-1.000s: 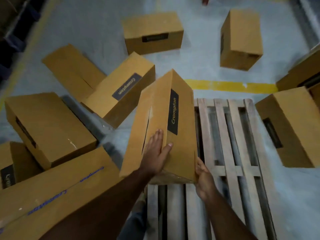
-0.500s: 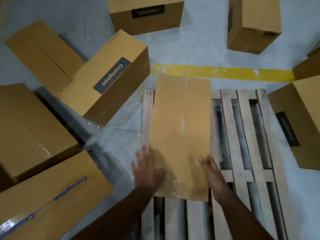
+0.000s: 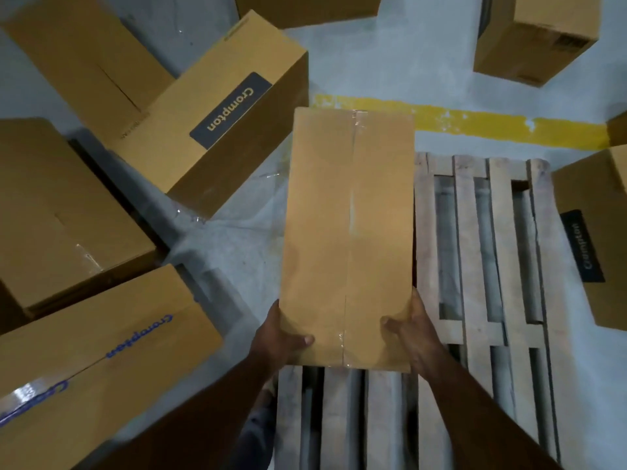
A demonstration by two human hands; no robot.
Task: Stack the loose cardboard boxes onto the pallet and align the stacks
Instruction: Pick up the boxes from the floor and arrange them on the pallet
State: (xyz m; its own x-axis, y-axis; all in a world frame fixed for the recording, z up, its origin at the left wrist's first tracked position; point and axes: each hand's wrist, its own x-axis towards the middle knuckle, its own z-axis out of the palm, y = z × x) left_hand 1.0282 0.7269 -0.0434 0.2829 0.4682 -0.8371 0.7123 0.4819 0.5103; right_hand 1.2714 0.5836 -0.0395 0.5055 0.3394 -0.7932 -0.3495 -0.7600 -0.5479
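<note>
A long brown cardboard box [image 3: 349, 228] with a taped centre seam lies flat on the left part of the wooden pallet [image 3: 475, 266], its far end reaching past the pallet's far edge. My left hand [image 3: 278, 337] grips its near left corner, thumb on top. On the near right corner my right hand [image 3: 412, 329] holds the box the same way. Several loose boxes lie on the floor around, among them a Crompton box [image 3: 217, 120] at upper left.
Loose boxes crowd the left: one [image 3: 57, 212] at mid left, another [image 3: 101, 361] at lower left. Two boxes sit to the right, one [image 3: 597, 232] beside the pallet and one [image 3: 532, 32] farther off. A yellow floor line [image 3: 509, 125] runs beyond the pallet.
The box went from tilted on edge to lying flat on the pallet. Both hands moved from resting on its top to gripping its near corners.
</note>
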